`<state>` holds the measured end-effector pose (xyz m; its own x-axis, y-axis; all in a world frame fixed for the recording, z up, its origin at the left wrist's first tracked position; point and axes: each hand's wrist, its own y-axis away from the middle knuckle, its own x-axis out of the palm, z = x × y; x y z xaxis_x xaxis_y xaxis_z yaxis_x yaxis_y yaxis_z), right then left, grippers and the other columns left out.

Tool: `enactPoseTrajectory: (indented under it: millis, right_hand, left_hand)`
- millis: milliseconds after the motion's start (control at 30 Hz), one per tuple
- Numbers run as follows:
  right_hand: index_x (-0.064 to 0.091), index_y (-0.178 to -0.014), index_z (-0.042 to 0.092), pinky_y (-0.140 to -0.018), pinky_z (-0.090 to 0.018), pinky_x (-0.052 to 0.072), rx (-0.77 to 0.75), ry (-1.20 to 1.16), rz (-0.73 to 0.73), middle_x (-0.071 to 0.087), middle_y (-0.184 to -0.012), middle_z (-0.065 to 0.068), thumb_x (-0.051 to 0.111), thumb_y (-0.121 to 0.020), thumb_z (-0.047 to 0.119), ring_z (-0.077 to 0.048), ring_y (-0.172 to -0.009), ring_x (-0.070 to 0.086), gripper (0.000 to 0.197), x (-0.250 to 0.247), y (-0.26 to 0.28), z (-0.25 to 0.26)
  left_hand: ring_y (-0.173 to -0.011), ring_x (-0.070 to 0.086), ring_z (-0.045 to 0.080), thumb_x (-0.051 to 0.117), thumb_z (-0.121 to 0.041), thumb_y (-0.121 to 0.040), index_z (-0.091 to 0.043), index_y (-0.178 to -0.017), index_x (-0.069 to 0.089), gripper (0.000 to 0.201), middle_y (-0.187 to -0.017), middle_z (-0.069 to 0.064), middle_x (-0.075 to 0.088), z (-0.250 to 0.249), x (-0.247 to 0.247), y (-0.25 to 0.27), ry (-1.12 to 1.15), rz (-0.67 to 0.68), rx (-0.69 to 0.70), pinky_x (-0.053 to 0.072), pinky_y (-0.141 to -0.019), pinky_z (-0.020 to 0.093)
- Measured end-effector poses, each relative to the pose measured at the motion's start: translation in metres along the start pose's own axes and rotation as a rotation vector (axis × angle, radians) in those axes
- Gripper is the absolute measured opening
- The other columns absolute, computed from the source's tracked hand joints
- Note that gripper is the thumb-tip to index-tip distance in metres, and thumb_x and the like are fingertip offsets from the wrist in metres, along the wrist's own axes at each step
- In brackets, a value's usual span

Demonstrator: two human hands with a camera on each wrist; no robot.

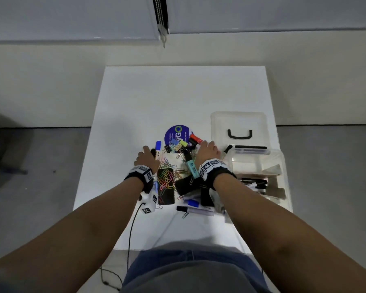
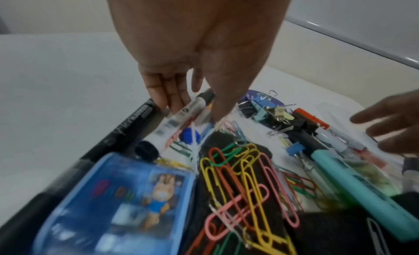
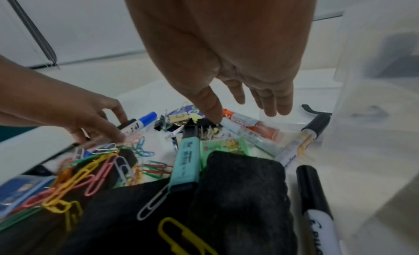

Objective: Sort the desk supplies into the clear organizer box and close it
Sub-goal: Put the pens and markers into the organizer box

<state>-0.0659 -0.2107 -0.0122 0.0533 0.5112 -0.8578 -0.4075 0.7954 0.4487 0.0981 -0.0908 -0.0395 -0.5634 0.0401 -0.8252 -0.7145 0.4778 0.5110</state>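
Note:
A heap of desk supplies lies mid-table beside the clear organizer box point(image 1: 283, 161), whose lid point(image 1: 239, 121) lies open behind it. My left hand point(image 1: 146, 154) pinches a black-capped white marker point(image 2: 188, 113) between fingers and thumb at the heap's left edge, next to a blue-capped marker point(image 1: 158, 145). My right hand point(image 1: 207, 148) hovers open over a red-capped marker point(image 3: 254, 123), with the fingers point(image 3: 274, 104) straight and spread; the thumb tip is down by a white marker barrel. Coloured paper clips point(image 2: 238, 178), binder clips point(image 1: 176, 144) and a teal highlighter point(image 3: 186, 162) lie between my hands.
Several markers point(image 1: 254, 183) lie in the box's front compartment. Black felt erasers point(image 3: 240, 196) and a blue eraser case point(image 2: 118, 201) sit near my wrists. More markers point(image 1: 195, 209) lie at the heap's near side. A purple round sticker point(image 1: 173, 132) lies behind the heap.

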Motion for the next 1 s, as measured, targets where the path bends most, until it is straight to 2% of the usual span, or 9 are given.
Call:
enactPoseTrajectory:
  millis: [100, 233, 400, 533, 633, 767, 867, 933, 1000]
  right_hand:
    - [0.044, -0.129, 0.001, -0.095, -0.045, 0.041, -0.006, 0.078, -0.032, 0.05, -0.127, -0.02, 0.045, -0.095, 0.026, -0.037, -0.114, 0.052, 0.042, 0.003, -0.012, 0.002]
    - [0.047, -0.122, 0.0, -0.094, -0.043, 0.043, 0.045, 0.076, 0.004, 0.052, -0.124, -0.02, 0.05, -0.092, 0.022, -0.036, -0.113, 0.053, 0.037, 0.006, -0.026, 0.002]
    - [0.048, -0.123, -0.001, -0.098, -0.044, 0.043, 0.068, -0.008, 0.142, 0.053, -0.127, -0.022, 0.043, -0.098, 0.031, -0.038, -0.117, 0.054, 0.04, 0.009, -0.037, 0.002]
    - [0.042, -0.123, -0.003, -0.091, -0.042, 0.046, 0.068, -0.101, 0.141, 0.054, -0.125, -0.024, 0.038, -0.099, 0.02, -0.037, -0.113, 0.057, 0.033, -0.003, -0.026, 0.006]
    - [0.036, -0.126, -0.002, -0.08, -0.038, 0.045, 0.037, -0.245, 0.15, 0.058, -0.121, -0.024, 0.04, -0.099, 0.015, -0.038, -0.109, 0.06, 0.032, -0.04, -0.008, 0.01]
    - [0.042, -0.12, 0.006, -0.066, -0.032, 0.04, -0.213, -0.282, 0.112, 0.062, -0.099, -0.018, 0.042, -0.097, 0.013, -0.032, -0.08, 0.057, 0.024, -0.104, 0.028, -0.019]
    - [0.05, -0.117, 0.014, -0.066, -0.033, 0.042, -0.303, -0.132, 0.095, 0.06, -0.092, -0.007, 0.048, -0.095, 0.014, -0.029, -0.081, 0.058, 0.022, -0.14, 0.06, -0.071]
    - [0.053, -0.117, 0.021, -0.079, -0.036, 0.046, -0.26, 0.101, 0.118, 0.063, -0.101, -0.005, 0.049, -0.092, 0.011, -0.028, -0.095, 0.062, 0.026, -0.154, 0.081, -0.111]
    - [0.055, -0.115, 0.027, -0.09, -0.038, 0.043, -0.203, 0.388, 0.151, 0.065, -0.109, -0.002, 0.049, -0.09, 0.01, -0.026, -0.104, 0.062, 0.032, -0.153, 0.095, -0.144]
  left_hand:
    - [-0.096, 0.061, 0.041, 0.065, -0.025, -0.082, -0.007, -0.118, 0.037, 0.049, -0.11, 0.02, 0.058, 0.003, -0.002, -0.004, 0.036, 0.08, -0.004, 0.05, -0.083, 0.046]
    - [-0.1, 0.059, 0.04, 0.056, -0.032, -0.09, -0.004, -0.117, 0.042, 0.042, -0.114, 0.021, 0.057, -0.001, 0.001, -0.008, 0.091, 0.1, 0.024, 0.047, -0.083, 0.043]
    - [-0.076, 0.058, 0.037, 0.046, -0.02, -0.094, -0.004, -0.118, 0.032, 0.032, -0.093, 0.02, 0.061, -0.007, -0.003, -0.004, 0.317, 0.025, 0.008, 0.046, -0.068, 0.041]
    - [-0.066, 0.055, 0.034, 0.042, -0.018, -0.096, -0.008, -0.108, 0.031, 0.019, -0.079, 0.014, 0.055, -0.015, -0.015, 0.012, 0.364, -0.018, 0.137, 0.042, -0.058, 0.039]
    - [-0.068, 0.063, 0.033, 0.042, -0.022, -0.099, -0.016, -0.106, 0.031, 0.014, -0.081, 0.012, 0.059, -0.031, -0.024, 0.031, 0.439, 0.025, 0.273, 0.048, -0.058, 0.04]
    - [-0.069, 0.067, 0.015, 0.039, -0.025, -0.102, -0.019, -0.12, 0.033, 0.02, -0.092, 0.008, 0.066, -0.057, -0.025, 0.065, 0.473, 0.175, 0.484, 0.05, -0.058, 0.033]
    - [-0.081, 0.069, 0.014, 0.037, -0.024, -0.102, -0.017, -0.128, 0.034, 0.026, -0.101, 0.004, 0.066, -0.077, -0.024, 0.087, 0.419, 0.299, 0.614, 0.054, -0.07, 0.026]
    - [-0.088, 0.068, 0.017, 0.038, -0.02, -0.103, -0.015, -0.133, 0.036, 0.031, -0.105, 0.006, 0.066, -0.089, -0.024, 0.098, 0.367, 0.381, 0.673, 0.051, -0.071, 0.015]
    - [-0.089, 0.069, 0.016, 0.04, -0.022, -0.102, -0.016, -0.132, 0.04, 0.031, -0.106, 0.006, 0.068, -0.102, -0.024, 0.109, 0.281, 0.422, 0.732, 0.055, -0.075, 0.022]
